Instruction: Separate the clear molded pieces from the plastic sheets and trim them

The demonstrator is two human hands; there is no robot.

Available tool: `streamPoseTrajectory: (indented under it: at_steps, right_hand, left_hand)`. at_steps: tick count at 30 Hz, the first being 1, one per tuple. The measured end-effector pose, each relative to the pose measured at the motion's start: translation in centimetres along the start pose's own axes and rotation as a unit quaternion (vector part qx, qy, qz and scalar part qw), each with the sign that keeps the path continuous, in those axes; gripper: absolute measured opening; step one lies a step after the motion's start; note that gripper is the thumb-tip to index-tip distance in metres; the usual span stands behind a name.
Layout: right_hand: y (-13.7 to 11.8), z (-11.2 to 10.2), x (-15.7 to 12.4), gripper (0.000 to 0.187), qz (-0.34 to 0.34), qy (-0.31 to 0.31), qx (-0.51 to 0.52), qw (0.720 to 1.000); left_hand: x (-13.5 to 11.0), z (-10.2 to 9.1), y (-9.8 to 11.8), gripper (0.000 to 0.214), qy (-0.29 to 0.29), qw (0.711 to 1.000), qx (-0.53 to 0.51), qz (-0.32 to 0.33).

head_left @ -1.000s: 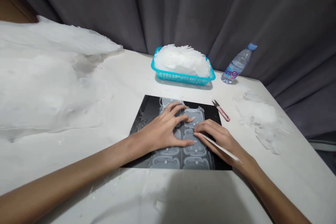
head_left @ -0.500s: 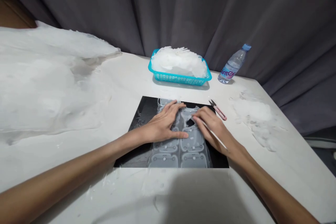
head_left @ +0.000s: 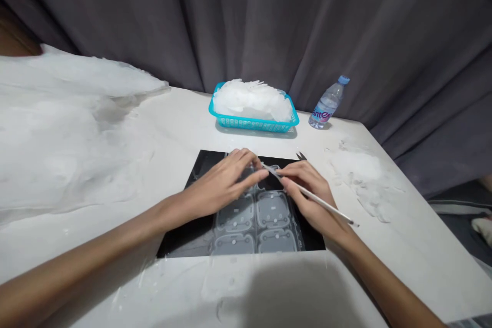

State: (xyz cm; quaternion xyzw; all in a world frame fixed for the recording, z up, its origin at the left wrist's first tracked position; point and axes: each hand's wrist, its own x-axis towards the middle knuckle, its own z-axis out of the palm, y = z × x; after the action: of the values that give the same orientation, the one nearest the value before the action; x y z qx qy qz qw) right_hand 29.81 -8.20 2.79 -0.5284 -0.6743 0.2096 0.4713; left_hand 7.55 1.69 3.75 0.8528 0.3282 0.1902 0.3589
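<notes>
A translucent plastic sheet (head_left: 274, 210) marked with rounded rectangular shapes lies on a black mat (head_left: 184, 236). Over its upper part, my left hand (head_left: 230, 179) has thumb and forefinger brought close together at the tip of a thin white stick-like tool (head_left: 323, 202). What sits between those fingertips is too small to make out. My right hand (head_left: 307, 184) grips the tool, whose rear end slants down to the right past the wrist. A bit of translucent film seems to be near the tool's tip. Behind my right hand, the dark blades of small scissors (head_left: 301, 156) poke out.
A turquoise basket (head_left: 253, 124) heaped with white translucent pieces (head_left: 251, 100) stands at the back. Right of it is a water bottle (head_left: 328, 103). Large translucent sheets (head_left: 69, 143) pile up on the left; film scraps (head_left: 361, 174) lie on the right. A grey curtain (head_left: 246, 20) hangs behind.
My left hand has lifted off the sheet and curled its fingers in toward the tool's tip. My right hand has raised the tool from the sheet's opening. The camera view has shifted slightly.
</notes>
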Motion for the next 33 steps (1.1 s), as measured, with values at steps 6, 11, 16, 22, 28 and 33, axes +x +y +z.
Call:
streamPoseTrajectory:
  at_steps: [6,11,16,22,28,33]
  right_hand:
    - [-1.1,1.1,-1.1,0.024,0.023,-0.089,0.086,0.992]
    - [-0.7,-1.6,-0.8,0.024,0.045,-0.054,0.097,0.993]
    - [2.1,-2.2,-0.5,0.044,0.006,0.017,-0.104,0.994]
    - [3.0,0.1,-0.7,0.031,0.045,-0.108,-0.089,0.989]
    - [1.9,0.0,-0.6,0.015,0.077,-0.143,-0.033,0.986]
    - [2.3,-0.5,-0.6,0.01,0.089,-0.143,-0.002,0.986]
  left_hand:
    - [1.2,0.0,0.5,0.068,-0.146,0.917,-0.299,-0.22]
    - [0.7,1.4,-1.0,0.037,-0.108,0.887,-0.41,-0.184]
    - [0.4,1.6,-0.7,0.033,-0.091,0.879,-0.428,-0.19]
    - [0.4,2.3,-0.1,0.034,-0.05,0.876,-0.446,-0.175]
    - [0.2,2.7,-0.4,0.033,-0.056,0.846,-0.499,-0.179]
    - [0.2,2.8,-0.5,0.034,-0.057,0.841,-0.51,-0.173]
